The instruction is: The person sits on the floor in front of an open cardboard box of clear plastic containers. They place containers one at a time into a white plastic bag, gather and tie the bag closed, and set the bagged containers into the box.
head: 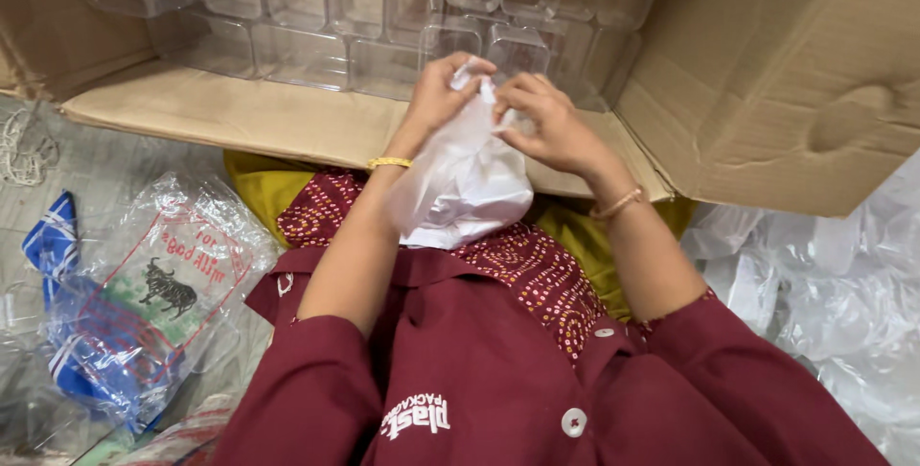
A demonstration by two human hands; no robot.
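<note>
My left hand [439, 92] and my right hand [542, 121] pinch the top of a thin white plastic bag [465, 183] from both sides. The bag hangs full and rounded above my lap, its contents hidden. Both hands are just in front of an open cardboard box [767, 73] lying on its side. Inside the box stand rows of clear plastic containers [383, 15]. I wear a maroon coat with a yellow bangle on the left wrist and a thin bangle on the right.
A clear printed plastic bag [158, 289] with blue and red stuff inside lies at the left on the floor. Crumpled clear plastic sheeting [824, 284] piles up at the right. The box's lower flap [240, 116] spreads flat toward me.
</note>
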